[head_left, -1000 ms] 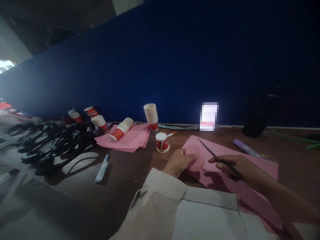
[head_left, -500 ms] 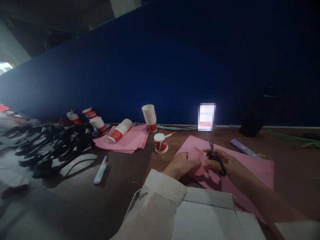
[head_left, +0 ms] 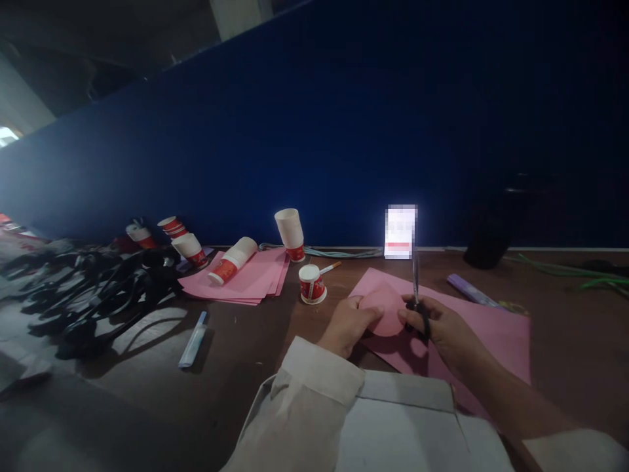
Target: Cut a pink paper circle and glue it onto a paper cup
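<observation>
The left hand (head_left: 350, 322) pinches a rounded pink paper piece (head_left: 386, 311) above a larger pink sheet (head_left: 484, 334), while the right hand (head_left: 442, 324) grips scissors (head_left: 417, 285), blades pointing up across the edge of a glowing screen (head_left: 400, 231). A small red cup (head_left: 311, 288) stands just left of the hands, and a purple packet (head_left: 470, 290) lies beyond the right. Farther left are a tilted cup stack (head_left: 289, 233), more cups (head_left: 232, 261) lying on pink sheets (head_left: 258, 282), and tangled black cables (head_left: 93, 295).
</observation>
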### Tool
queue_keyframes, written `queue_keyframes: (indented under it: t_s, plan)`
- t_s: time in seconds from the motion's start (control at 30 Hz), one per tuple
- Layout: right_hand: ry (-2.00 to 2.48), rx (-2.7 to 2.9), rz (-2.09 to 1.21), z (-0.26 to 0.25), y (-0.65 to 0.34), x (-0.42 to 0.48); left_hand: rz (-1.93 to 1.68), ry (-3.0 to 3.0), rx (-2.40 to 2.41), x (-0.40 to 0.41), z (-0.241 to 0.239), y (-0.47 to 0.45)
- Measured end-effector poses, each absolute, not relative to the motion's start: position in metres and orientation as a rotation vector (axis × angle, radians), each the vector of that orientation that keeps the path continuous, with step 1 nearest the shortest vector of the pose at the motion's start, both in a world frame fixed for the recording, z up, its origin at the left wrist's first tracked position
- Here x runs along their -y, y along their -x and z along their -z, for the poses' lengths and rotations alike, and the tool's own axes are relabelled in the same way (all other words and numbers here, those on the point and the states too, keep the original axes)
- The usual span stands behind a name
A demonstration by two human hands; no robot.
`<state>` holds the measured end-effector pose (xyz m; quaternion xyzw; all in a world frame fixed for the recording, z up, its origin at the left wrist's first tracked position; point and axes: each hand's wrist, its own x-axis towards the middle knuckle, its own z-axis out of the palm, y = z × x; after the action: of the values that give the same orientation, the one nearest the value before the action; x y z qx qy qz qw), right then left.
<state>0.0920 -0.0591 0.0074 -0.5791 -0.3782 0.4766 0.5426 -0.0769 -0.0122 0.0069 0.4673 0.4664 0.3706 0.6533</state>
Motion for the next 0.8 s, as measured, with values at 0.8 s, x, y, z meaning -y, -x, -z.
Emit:
queue_keyframes:
  t_s: [0.8]
  plan:
    - [1.362,0.98,-1.2,0.005,-0.093,0.053,-1.098,-0.403,-0.823,0.004,-0.004,0.048]
